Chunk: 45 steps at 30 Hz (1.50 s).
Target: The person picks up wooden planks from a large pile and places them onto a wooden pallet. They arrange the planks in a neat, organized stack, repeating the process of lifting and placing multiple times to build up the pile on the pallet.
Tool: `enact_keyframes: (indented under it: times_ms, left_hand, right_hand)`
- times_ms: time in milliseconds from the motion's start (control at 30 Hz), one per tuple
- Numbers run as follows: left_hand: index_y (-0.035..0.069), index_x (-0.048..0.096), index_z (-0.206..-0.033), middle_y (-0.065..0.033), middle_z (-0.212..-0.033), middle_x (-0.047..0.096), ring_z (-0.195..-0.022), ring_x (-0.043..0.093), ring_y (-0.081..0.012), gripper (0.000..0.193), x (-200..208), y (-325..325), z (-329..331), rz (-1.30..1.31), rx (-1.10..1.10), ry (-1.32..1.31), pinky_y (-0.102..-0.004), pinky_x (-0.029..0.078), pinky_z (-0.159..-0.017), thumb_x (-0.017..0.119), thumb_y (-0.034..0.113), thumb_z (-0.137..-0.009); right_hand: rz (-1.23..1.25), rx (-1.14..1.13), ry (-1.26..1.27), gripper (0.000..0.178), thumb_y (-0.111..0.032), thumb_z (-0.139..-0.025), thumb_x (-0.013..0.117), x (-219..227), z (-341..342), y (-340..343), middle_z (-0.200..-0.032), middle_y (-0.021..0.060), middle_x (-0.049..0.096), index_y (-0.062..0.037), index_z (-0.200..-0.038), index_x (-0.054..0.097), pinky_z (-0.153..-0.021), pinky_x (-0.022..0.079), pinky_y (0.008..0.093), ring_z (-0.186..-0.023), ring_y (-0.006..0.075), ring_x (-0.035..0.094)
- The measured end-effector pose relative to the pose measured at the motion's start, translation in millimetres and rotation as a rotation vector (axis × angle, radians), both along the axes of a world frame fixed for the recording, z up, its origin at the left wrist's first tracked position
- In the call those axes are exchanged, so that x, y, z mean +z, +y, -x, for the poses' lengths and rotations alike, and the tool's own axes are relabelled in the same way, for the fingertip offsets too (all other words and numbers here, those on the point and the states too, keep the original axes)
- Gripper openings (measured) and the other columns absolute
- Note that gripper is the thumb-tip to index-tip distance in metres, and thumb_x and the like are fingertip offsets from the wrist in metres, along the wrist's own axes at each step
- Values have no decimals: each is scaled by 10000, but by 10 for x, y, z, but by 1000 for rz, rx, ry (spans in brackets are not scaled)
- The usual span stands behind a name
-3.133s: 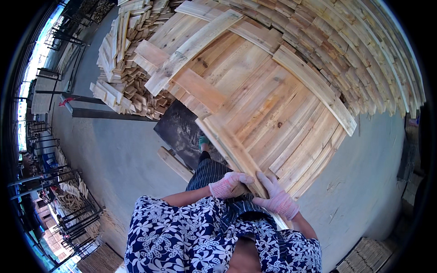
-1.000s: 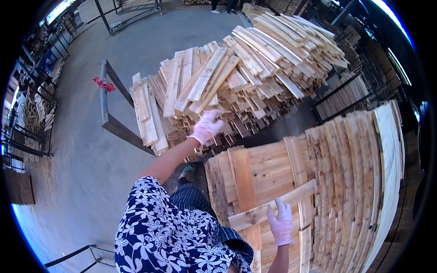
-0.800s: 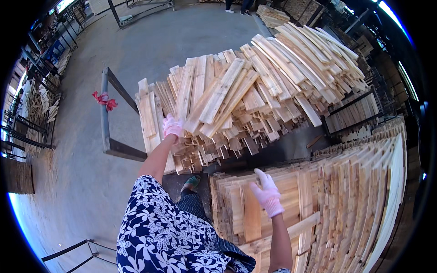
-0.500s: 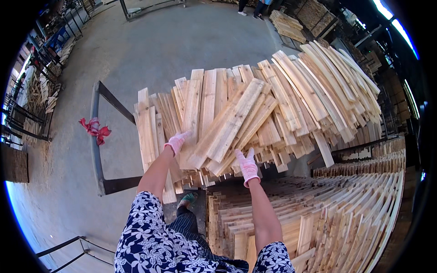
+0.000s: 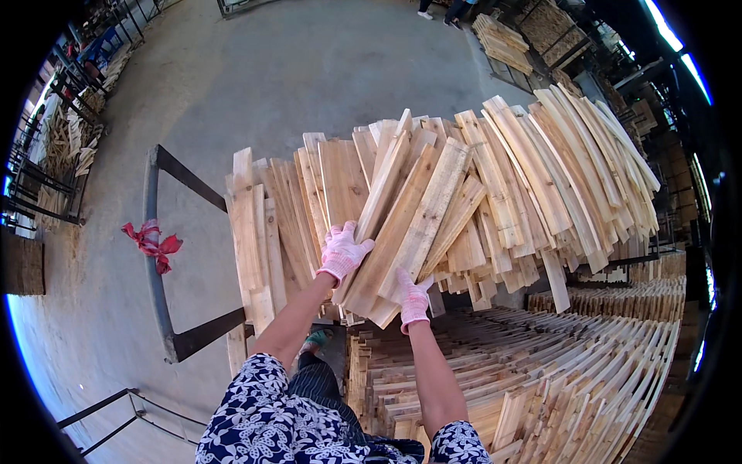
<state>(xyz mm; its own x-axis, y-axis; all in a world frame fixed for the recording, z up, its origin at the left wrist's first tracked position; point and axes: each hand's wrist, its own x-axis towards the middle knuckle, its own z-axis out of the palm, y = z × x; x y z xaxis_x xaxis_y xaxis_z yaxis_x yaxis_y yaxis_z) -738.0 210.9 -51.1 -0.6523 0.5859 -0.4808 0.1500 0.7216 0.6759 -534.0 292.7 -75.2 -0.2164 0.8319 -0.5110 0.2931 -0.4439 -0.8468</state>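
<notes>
- The mottled board [image 5: 431, 216], pale and knotty with greyish specks, lay aslant on top of the lumber pile [image 5: 533, 178], its near end at the right hand [image 5: 414, 301]; whether those gloved fingers gripped it, I could not tell.
- The left hand [image 5: 345, 251], also in a pink-and-white glove, lay with fingers spread over the near end of a slimmer tan board [image 5: 386, 182].
- The pile's boards were straw to light brown, fanned out and uneven at their ends.
- Left of the pile stood a dark metal frame [image 5: 205, 333] with a red cloth [image 5: 152, 240] tied to it.
- Smooth grey concrete floor [image 5: 294, 69] spread beyond.
- Closely stacked wooden panels [image 5: 587, 363] filled the lower right.
</notes>
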Motion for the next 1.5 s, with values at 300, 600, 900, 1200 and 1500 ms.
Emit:
enact_keyframes:
  times_ms: [300,600,900,1200,1500]
  left_hand:
    - [131,300,-1544,-210,-1411,578,-1284,588,-359,960,276,-244,-261,-107,1,-336,-429,469,-1035,724,610,-828]
    - [58,110,-1621,-212,-1332,562,-1225,593,-256,1225,294,-1661,-369,-374,127,-710,-353,466,-1041,710,738,-796]
    - [77,100,-1661,-69,-1479,525,-1351,470,-183,1060,651,-1619,-414,-368,-81,-673,-312,409,-1080,693,545,-918]
    - [101,158,-1658,-112,-1476,511,-1309,523,-220,1123,1912,-1358,-1302,-467,-323,-928,-363,419,-1113,819,429,-811]
    - [122,317,-1619,-83,-1518,498,-1369,489,-238,974,2191,-1473,-3380,-193,-864,-1282,-396,421,-1120,800,359,-807]
  right_hand:
    - [25,-30,3,1132,-268,-794,898,22,-208,-297,-1429,163,507,1,-1589,139,-1043,469,386,-1225,260,554]
    - [596,132,231,829,-273,-905,778,1624,-781,-1333,-1361,99,567,-99,-1556,295,-974,552,445,-1229,258,586]
    - [331,28,376,786,-245,-918,787,1331,-726,-1302,-1340,83,617,-47,-1546,358,-1020,508,343,-1168,180,616]
    - [-47,-322,547,934,-262,-887,828,2182,-1715,-2020,-1373,124,584,-27,-1580,248,-1042,496,350,-1219,194,586]
    - [-233,-958,421,886,-261,-889,811,2427,-3307,-3804,-1297,145,630,-12,-1545,270,-964,547,354,-1131,215,642]
